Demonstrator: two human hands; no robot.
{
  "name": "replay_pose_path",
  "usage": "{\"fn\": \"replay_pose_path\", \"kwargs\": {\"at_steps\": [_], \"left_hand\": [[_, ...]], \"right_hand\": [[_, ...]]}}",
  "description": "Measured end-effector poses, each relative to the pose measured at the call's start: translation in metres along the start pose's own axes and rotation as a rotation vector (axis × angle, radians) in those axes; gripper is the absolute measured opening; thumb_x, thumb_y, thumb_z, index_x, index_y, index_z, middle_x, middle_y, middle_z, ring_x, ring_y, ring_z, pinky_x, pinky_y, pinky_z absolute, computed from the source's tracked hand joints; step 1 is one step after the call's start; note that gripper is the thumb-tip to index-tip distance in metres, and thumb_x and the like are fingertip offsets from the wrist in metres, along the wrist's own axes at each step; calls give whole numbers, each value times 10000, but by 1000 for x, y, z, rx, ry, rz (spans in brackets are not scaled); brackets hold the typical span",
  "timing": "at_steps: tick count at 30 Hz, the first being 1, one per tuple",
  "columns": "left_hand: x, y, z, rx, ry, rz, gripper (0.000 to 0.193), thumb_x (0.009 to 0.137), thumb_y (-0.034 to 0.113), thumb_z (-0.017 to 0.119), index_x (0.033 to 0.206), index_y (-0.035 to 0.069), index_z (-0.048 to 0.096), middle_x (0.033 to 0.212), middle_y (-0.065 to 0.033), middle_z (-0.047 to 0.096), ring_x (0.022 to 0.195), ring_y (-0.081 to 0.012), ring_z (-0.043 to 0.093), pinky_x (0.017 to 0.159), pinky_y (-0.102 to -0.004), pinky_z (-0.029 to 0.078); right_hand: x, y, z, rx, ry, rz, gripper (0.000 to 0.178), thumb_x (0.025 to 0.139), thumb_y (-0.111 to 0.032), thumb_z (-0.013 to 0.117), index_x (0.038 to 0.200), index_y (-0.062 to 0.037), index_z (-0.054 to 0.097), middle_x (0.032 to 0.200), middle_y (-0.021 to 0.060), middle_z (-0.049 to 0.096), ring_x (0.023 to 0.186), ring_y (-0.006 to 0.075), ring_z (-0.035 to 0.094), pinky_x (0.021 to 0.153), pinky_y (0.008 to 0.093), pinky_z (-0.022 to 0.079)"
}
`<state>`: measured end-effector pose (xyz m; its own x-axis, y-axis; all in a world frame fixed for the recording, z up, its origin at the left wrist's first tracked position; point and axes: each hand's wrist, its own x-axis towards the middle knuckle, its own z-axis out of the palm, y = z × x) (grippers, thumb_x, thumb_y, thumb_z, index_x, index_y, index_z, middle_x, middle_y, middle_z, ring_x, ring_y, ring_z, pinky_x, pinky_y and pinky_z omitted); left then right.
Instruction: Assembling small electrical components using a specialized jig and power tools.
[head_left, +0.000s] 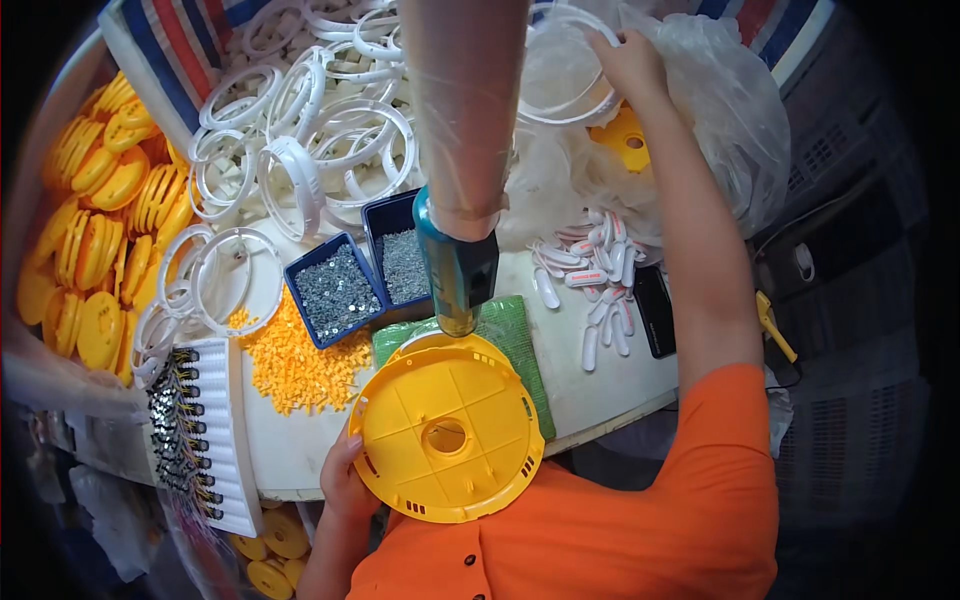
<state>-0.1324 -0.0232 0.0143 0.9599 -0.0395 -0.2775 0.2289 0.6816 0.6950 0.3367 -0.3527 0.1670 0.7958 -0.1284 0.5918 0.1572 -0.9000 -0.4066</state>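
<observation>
My left hand [347, 482] grips the left edge of a round yellow plastic cover [490, 415]. The cover is tilted toward me at the table's front edge, its ribbed side with a central hole facing up. At the far right my right arm is stretched out. My right hand [634, 68] is closed on the rim of a white plastic ring [565, 119], over clear plastic bags [735, 110]. Beneath the ring, another yellow part [622, 140] shows partly. A teal power screwdriver [450, 265] hangs upright above the cover's far edge.
White rings [292, 185] are heaped far left, beside stacked yellow discs [100, 330]. Two blue bins [335, 335] hold small metal screws. Nearby lie small yellow pieces [300, 365], a green mat [505, 325], white handle-like parts [590, 278], a black phone [655, 312] and a white foam tray [222, 430].
</observation>
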Motion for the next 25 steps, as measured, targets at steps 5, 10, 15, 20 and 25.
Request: {"fn": "replay_pose_path", "kwargs": {"at_steps": [5, 10, 15, 20, 25], "left_hand": [[-8, -5, -2, 26, 9, 11, 708, 959, 307, 454, 1537, -71, 296, 1501, -218, 473, 1378, -313, 498, 1164, -410, 381], [-23, -12, -18, -104, 113, 99, 687, 969, 317, 428, 1526, -72, 328, 1519, -229, 468, 1405, -332, 477, 1188, -433, 358], [-3, -14, -16, -205, -1, 83, 631, 993, 286, 394, 1513, -70, 361, 1505, -230, 494, 1400, -337, 487, 1196, -446, 353], [6, -22, -11, -235, -35, 24, 601, 1005, 249, 378, 1531, -41, 342, 1501, -216, 490, 1391, -328, 490, 1193, -444, 355], [10, -44, -2, -135, 140, 120, 685, 1052, 457, 397, 1578, 36, 275, 1569, -160, 416, 1432, -303, 436, 1212, -433, 322]], "right_hand": [[37, 33, 26, 139, 86, -20, 448, 920, -376, 714, 1170, -4, 704, 1046, 191, 750, 965, 304, 727, 856, 413, 552], [-34, 10, -34, 959, 172, -17, 368, 967, -321, 693, 1217, -52, 673, 1069, 78, 695, 955, 151, 687, 808, 276, 564], [-225, 49, -160, 53, 747, -520, 93, 891, 48, 572, 838, -24, 545, 723, 68, 564, 564, 199, 558, 532, 366, 468], [-380, -7, -133, 407, -20, -866, 264, 871, -301, 751, 1086, -210, 627, 956, 16, 611, 828, 191, 578, 688, 356, 446], [-436, -26, -101, 489, -355, -962, 512, 798, -160, 803, 1281, -282, 684, 1089, -57, 618, 948, 128, 591, 1000, 398, 392]]}}
